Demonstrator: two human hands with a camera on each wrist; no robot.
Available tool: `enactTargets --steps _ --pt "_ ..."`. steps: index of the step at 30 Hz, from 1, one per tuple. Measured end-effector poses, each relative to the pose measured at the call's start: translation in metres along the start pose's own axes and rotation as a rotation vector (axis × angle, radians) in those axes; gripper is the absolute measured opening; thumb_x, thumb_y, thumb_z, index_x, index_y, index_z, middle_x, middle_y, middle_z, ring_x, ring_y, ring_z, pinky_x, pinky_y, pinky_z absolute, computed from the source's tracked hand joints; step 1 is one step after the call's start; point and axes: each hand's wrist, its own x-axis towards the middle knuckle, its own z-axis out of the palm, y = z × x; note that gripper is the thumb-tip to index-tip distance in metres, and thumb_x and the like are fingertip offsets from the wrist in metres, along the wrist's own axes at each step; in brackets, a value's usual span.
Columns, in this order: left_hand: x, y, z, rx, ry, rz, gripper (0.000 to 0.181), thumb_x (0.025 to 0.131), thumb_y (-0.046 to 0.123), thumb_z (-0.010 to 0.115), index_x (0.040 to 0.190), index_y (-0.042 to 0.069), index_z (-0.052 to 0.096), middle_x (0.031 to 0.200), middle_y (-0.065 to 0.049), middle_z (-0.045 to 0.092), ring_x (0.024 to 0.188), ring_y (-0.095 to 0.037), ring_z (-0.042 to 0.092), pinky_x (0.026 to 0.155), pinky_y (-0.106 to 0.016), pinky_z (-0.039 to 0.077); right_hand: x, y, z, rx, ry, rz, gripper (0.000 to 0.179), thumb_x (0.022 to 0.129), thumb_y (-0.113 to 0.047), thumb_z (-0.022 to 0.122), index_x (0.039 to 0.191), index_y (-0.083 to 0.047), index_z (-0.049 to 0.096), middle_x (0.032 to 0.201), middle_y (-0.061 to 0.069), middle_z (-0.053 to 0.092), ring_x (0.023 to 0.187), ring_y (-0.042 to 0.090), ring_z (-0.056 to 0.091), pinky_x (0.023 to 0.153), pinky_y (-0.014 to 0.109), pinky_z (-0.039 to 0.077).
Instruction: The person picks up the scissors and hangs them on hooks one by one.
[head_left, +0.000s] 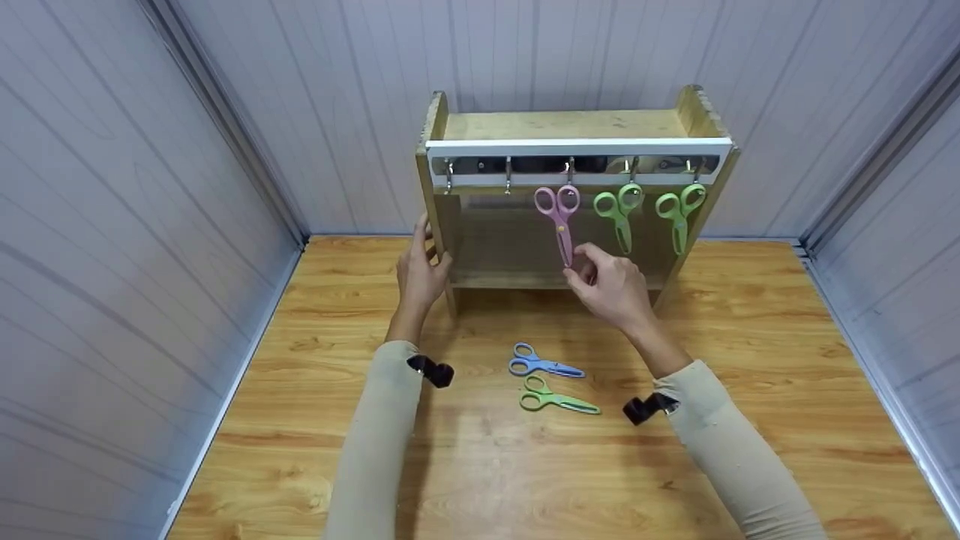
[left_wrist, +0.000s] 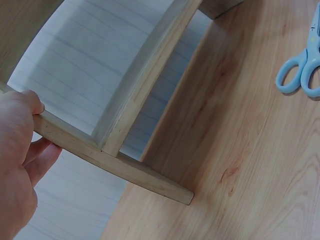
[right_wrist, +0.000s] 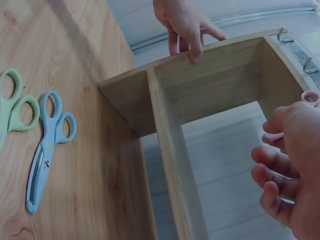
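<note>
Pink scissors (head_left: 561, 227) hang by a handle loop from the middle hook of a white rail (head_left: 480, 147) on a wooden shelf (head_left: 555, 124). My right hand (head_left: 613, 289) pinches their closed tip between thumb and forefinger; in the right wrist view the hand hides most of them. With thumb and fingers on either side, my left hand (head_left: 421, 276) grips the left side panel (left_wrist: 75, 137) of the shelf. Two green scissors (head_left: 621, 217) (head_left: 680, 217) hang on the hooks to the right. The two left hooks (head_left: 448, 178) (head_left: 508, 176) carry nothing.
Blue scissors (head_left: 546, 366) and green scissors (head_left: 561, 400) lie on the wood-grain surface (head_left: 480, 480) in front of the shelf, their loops towards the left. Pale panelled walls (head_left: 360, 112) stand behind and at both sides.
</note>
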Motion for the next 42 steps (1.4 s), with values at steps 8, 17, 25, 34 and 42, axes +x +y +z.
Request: enactTargets --steps 8,17,25,34,42 --pt "-0.001 0.000 0.001 -0.019 -0.004 0.000 0.074 0.100 -0.006 0.069 0.169 0.008 0.046 0.148 -0.030 0.069 0.136 -0.051 0.073 0.115 -0.057 0.064 -0.002 0.004 0.004 0.001 -0.004 0.013 0.036 0.101 -0.021 0.080 0.133 -0.005 0.075 0.084 0.012 0.080 0.071 0.028 0.072 0.061 0.036 0.047" --pt "-0.002 0.001 -0.001 -0.032 -0.007 0.005 0.073 0.101 -0.004 0.070 0.169 0.008 0.046 0.149 -0.030 0.069 0.138 -0.050 0.072 0.115 -0.059 0.064 -0.005 0.009 0.005 -0.013 -0.064 0.054 0.046 0.102 -0.023 0.078 0.143 -0.003 0.071 0.087 0.014 0.082 0.071 0.027 0.072 0.061 0.031 0.044" --pt "-0.001 0.000 -0.002 -0.035 -0.004 0.007 0.073 0.100 -0.003 0.069 0.169 0.005 0.045 0.150 -0.031 0.068 0.135 -0.053 0.073 0.113 -0.058 0.065 -0.009 0.013 0.011 -0.036 -0.100 0.079 0.050 0.102 -0.026 0.078 0.146 -0.004 0.070 0.086 0.013 0.080 0.070 0.025 0.069 0.061 0.032 0.043" --pt "-0.001 -0.001 -0.001 -0.027 -0.011 -0.006 0.073 0.101 -0.002 0.069 0.169 0.008 0.046 0.151 -0.030 0.069 0.134 -0.054 0.073 0.111 -0.059 0.066 -0.015 0.017 0.019 -0.051 -0.124 0.054 0.048 0.100 -0.025 0.081 0.145 -0.009 0.072 0.083 0.011 0.078 0.070 0.024 0.069 0.058 0.030 0.042" --pt "-0.001 0.001 -0.001 -0.024 -0.018 -0.024 0.074 0.101 -0.003 0.070 0.170 0.009 0.044 0.153 -0.030 0.068 0.136 -0.052 0.072 0.112 -0.058 0.065 -0.020 0.020 0.025 -0.072 -0.195 0.039 0.041 0.101 -0.026 0.080 0.139 -0.011 0.076 0.087 0.010 0.078 0.072 0.024 0.067 0.060 0.031 0.044"
